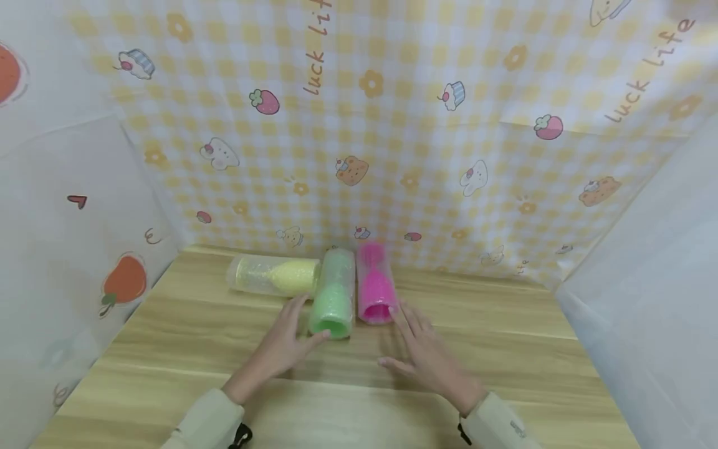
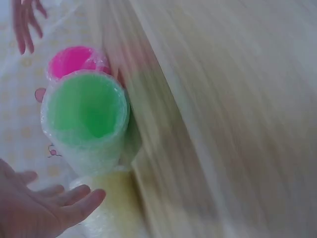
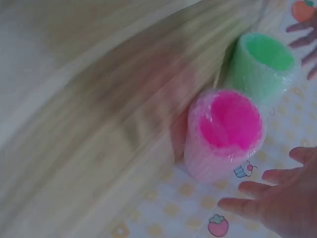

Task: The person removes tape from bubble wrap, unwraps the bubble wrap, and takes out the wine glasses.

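Note:
Three hollow, hourglass-like plastic pieces in clear wrap lie on the wooden table. The yellow piece [image 1: 294, 277] lies sideways at the left. Beside its right end, the green piece [image 1: 333, 305] points its open mouth toward me. The pink piece [image 1: 376, 293] lies just right of the green one, its mouth also facing me. My left hand [image 1: 283, 343] is spread by the near ends of the yellow and green pieces, holding nothing. My right hand [image 1: 429, 358] hovers at the right of the pink piece, fingers extended; in the right wrist view its fingertips [image 3: 230, 208] look apart from it.
A yellow-checked cloth [image 1: 392, 137] with cartoon prints hangs right behind the pieces. White sheets stand at the left [image 1: 67, 249] and right [image 1: 645, 299] of the wooden table [image 1: 505, 337].

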Demonstrator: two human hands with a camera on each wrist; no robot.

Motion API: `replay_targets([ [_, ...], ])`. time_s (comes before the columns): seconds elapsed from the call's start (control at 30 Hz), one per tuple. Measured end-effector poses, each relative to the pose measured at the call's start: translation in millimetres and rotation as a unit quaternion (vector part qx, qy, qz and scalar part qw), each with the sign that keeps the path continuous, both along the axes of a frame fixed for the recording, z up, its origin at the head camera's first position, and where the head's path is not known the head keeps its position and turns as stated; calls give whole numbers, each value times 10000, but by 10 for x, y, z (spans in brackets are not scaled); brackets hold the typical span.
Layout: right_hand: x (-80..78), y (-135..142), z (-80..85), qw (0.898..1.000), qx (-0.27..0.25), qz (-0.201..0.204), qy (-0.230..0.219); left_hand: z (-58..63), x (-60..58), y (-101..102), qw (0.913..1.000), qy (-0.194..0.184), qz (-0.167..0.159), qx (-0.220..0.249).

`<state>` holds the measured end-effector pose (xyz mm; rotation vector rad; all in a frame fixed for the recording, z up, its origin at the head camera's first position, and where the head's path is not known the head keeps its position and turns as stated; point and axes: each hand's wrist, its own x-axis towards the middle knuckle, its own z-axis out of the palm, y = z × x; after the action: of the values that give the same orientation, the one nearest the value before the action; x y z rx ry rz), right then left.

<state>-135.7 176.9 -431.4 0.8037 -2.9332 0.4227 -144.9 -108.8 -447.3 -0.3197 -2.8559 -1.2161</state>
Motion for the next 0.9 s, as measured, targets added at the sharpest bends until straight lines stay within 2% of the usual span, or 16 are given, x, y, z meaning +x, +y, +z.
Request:
replay_targets([
  [0.07,-14,-86,-49,9972,-643,-157,-360,-45,-29,8,9983,-302,156,480],
  [0.13,-30,-185,-104,9877,-1381,-267,-683,-94,-52,24,9936,-543,273,955],
  [0.2,-51,-288,-169,9720,-2143,-257,-932,-138,-76,50,9879,-722,364,1327],
  [0.33,-104,-472,-275,9306,-3387,-169,-1378,-215,-131,127,9774,-917,396,1864],
  [0.37,-116,-511,-297,9213,-3595,-165,-1471,-231,-145,146,9758,-939,413,1931],
  [0.43,-144,-585,-334,9119,-3794,-176,-1553,-260,-169,178,9742,-906,427,2023],
  [0.57,-199,-705,-398,9151,-3751,-183,-1465,-330,-184,206,9759,-695,506,2003],
  [0.7,-220,-779,-453,9222,-3609,-199,-1376,-387,-168,220,9827,-456,583,1699],
  [0.9,-274,-848,-488,9250,-3544,-413,-1305,-419,-176,252,9863,-244,652,1495],
])
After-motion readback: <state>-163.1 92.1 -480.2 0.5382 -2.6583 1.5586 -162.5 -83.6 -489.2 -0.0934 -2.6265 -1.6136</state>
